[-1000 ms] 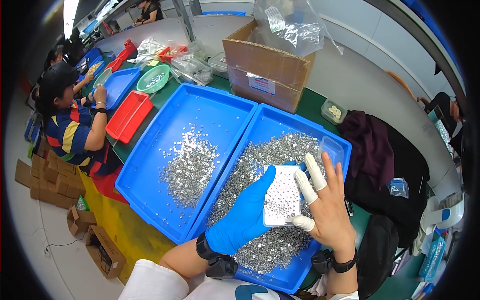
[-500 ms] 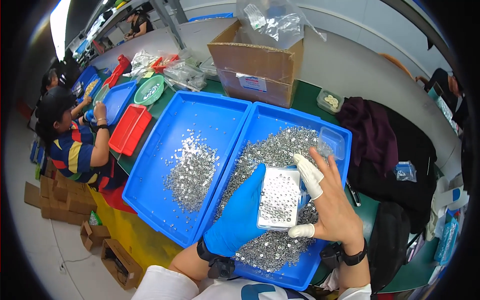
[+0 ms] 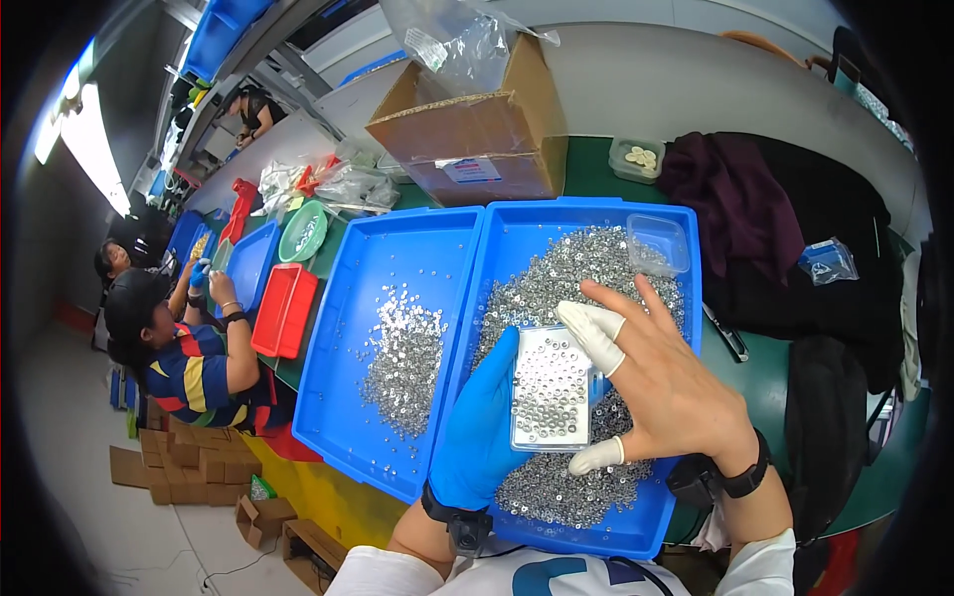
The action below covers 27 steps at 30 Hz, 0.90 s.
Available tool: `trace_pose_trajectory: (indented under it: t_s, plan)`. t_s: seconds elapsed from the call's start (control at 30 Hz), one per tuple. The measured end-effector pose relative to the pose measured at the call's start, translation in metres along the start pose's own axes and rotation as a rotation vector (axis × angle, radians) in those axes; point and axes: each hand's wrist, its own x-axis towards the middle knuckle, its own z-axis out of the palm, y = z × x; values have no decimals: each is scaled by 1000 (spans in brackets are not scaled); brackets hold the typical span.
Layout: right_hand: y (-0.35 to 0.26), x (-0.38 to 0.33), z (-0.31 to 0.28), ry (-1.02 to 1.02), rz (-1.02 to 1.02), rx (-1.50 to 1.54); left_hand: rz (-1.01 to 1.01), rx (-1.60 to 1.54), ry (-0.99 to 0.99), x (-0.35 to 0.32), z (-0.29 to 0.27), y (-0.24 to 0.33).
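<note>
— Around the hands? Two blue trays side by side, left tray (image 3: 338,397) thinly scattered, right tray (image 3: 676,228) heaped with small metal parts (image 3: 566,278); cardboard box (image 3: 477,129) behind.

— And the perforated plate (image 3: 552,387)? Over the right heap, long axis running away from the body, gripped by gloved left hand (image 3: 482,427) and right hand (image 3: 666,382).

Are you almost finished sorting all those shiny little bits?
Not nearly. A small batch of tiny silver metal parts lies in the left blue plastic tray. The left hand in a blue glove and the right hand hold a clear plastic grid plate. A big silver pile remains in the right blue tray.
</note>
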Motion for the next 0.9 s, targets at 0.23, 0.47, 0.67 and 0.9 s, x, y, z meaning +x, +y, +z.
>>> trace_pose_trajectory:
  t_s: [0.23,0.47,0.67,0.9]
  plan:
    - [-3,1,1,4,-10,5,18,39,35,-2,-3,2]
    - [-2,1,2,4,-8,-1,15,-13,23,-2,-1,1]
    - [-2,1,1,-5,6,5,27,56,32,-1,-2,0]
    - [-1,0,2,4,-12,-8,43,52,70,-1,-2,-1]
